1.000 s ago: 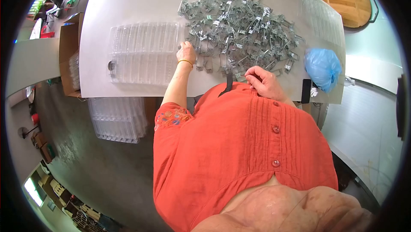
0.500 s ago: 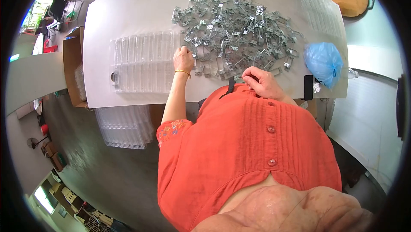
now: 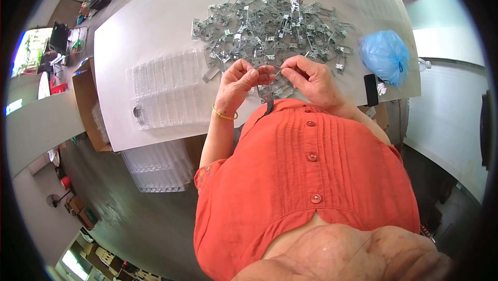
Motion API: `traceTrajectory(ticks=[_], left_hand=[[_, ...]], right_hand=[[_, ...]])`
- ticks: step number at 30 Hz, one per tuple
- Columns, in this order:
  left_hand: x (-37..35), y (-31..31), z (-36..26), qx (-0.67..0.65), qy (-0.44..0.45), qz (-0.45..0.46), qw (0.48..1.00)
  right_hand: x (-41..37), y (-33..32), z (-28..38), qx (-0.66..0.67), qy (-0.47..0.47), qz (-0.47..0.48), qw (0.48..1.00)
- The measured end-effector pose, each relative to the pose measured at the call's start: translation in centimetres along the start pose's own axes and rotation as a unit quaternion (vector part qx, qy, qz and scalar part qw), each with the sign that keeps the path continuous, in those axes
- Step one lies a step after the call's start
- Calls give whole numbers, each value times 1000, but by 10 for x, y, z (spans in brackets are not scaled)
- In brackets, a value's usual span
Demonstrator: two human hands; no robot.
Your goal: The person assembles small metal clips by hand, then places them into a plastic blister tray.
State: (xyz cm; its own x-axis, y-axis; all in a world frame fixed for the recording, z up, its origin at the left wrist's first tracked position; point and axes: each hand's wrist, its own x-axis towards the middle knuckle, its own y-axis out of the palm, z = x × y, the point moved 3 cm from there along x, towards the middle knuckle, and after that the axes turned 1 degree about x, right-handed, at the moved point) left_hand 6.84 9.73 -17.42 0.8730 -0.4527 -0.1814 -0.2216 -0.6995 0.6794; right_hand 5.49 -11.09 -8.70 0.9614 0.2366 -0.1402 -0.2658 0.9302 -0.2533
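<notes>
My left hand (image 3: 238, 85) is closed in a pinch on a small metal bracket (image 3: 264, 92), just in front of my body. Beside it, my right hand (image 3: 313, 81) has thumb and finger pinched together, and a thin piece seems to stick out of them toward the left hand; its kind is too small to tell. The fingertips of both hands are close together over the near edge of a big heap of metal brackets (image 3: 272, 27). A dark strap (image 3: 265, 111) hangs at the front of my red shirt.
Clear plastic trays (image 3: 168, 86) lie on the white table (image 3: 135, 32) at left, and more stacked trays (image 3: 158, 167) stand below its edge. At right are a blue plastic bag (image 3: 385, 57), a black phone (image 3: 371, 89) and a bottle (image 3: 424, 65). A cardboard box (image 3: 88, 102) stands off the left edge.
My left hand has come from the left edge of the heap in toward my right hand, now with a bracket. My right hand has moved up a little from my shirt front. The view has shifted slightly.
</notes>
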Motion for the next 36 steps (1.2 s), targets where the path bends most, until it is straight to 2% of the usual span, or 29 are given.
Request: traceTrajectory(ticks=[10,36], left_hand=[[-4,33,-7,118,-17,13,993],[-6,50,8,142,16,0,990]], right_hand=[[-4,-10,14,-35,-40,5,999],[-14,-29,-3,-102,-75,25,992]])
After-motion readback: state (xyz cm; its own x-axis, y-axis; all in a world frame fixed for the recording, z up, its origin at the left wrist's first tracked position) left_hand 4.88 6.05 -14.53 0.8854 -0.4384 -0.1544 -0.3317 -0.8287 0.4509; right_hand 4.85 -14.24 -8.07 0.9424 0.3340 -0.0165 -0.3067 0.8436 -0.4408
